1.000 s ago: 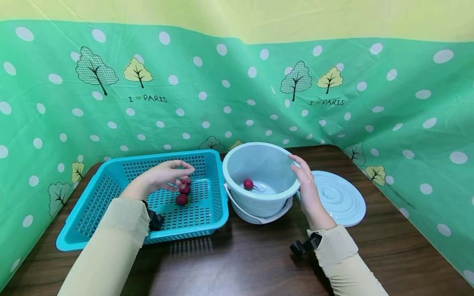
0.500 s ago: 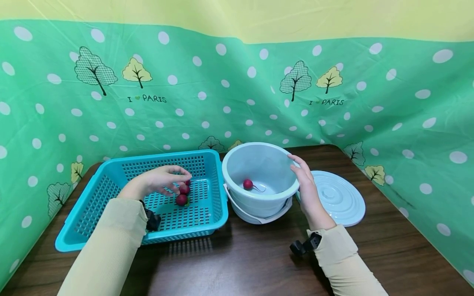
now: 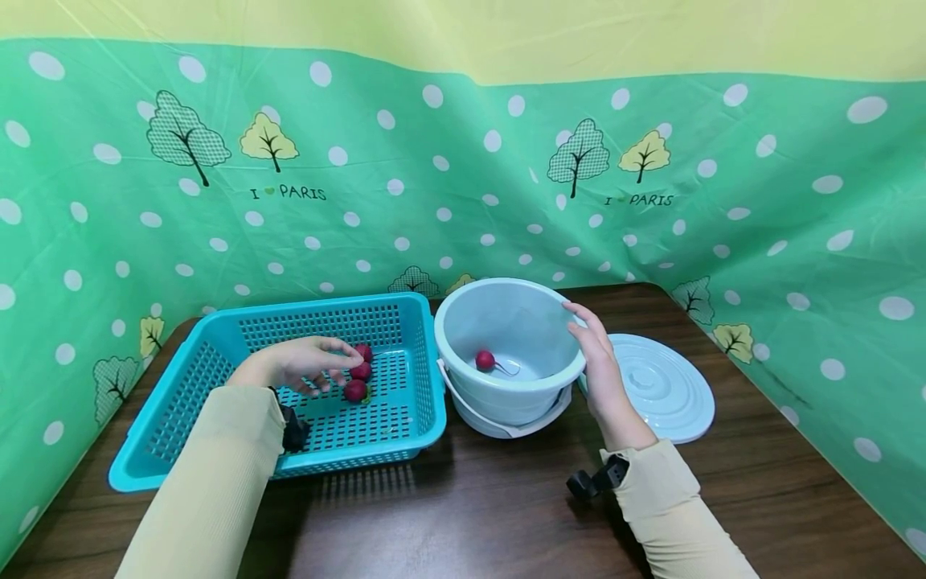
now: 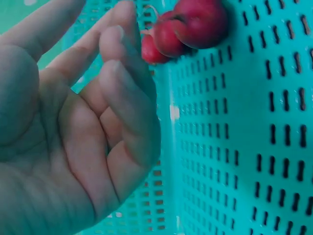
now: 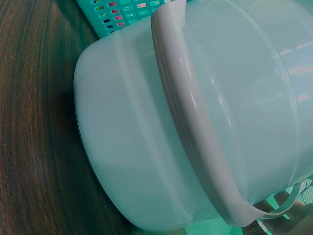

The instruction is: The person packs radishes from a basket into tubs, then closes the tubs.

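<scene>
My left hand hovers inside the turquoise basket, fingers loosely bent and nothing between them. Just beyond its fingertips lie three red radishes in a row: a near radish, a middle radish and a far radish. The left wrist view shows the bare palm, with the radishes beyond the fingers. At the right side of the light blue bucket, my right hand grips the rim. One radish with a thin root sits on the bucket's bottom.
The bucket's grey handle hangs down along its front. A round light blue lid lies on the dark wooden table, right of the bucket. Behind the table hangs a green dotted curtain.
My left hand has dropped slightly and drawn a little to the left, uncovering more of the far radishes. My right hand and the bucket have stayed in place.
</scene>
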